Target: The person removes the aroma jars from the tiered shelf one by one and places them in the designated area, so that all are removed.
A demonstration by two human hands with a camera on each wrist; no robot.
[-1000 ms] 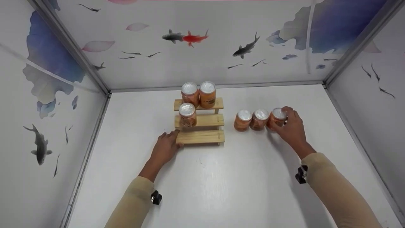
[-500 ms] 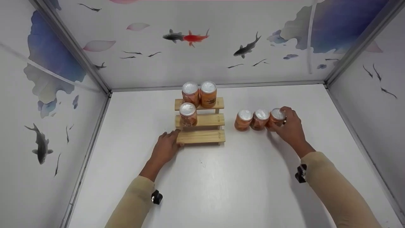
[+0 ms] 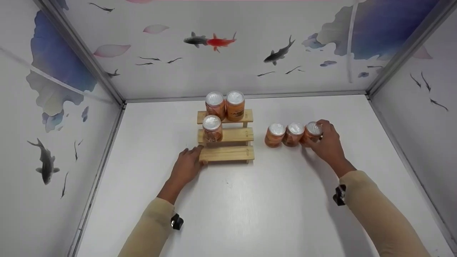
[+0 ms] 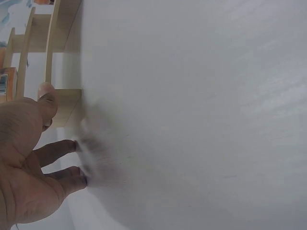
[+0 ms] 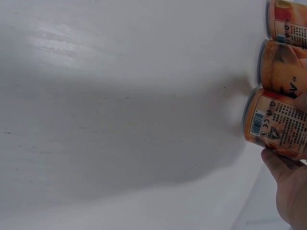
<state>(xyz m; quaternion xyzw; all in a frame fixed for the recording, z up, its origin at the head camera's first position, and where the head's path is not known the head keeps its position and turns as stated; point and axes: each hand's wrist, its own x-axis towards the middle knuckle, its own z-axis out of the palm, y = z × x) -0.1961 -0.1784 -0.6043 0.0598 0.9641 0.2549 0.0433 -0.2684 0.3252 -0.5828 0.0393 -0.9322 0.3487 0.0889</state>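
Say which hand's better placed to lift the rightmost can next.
Right, I'd say: the right hand grips the rightmost can, while the left hand is well away, touching the left end of the wooden rack.

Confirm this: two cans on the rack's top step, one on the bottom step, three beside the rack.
One error: the head view shows the single can on the middle step, not the bottom step. The two top-step cans and three cans beside the rack are right.
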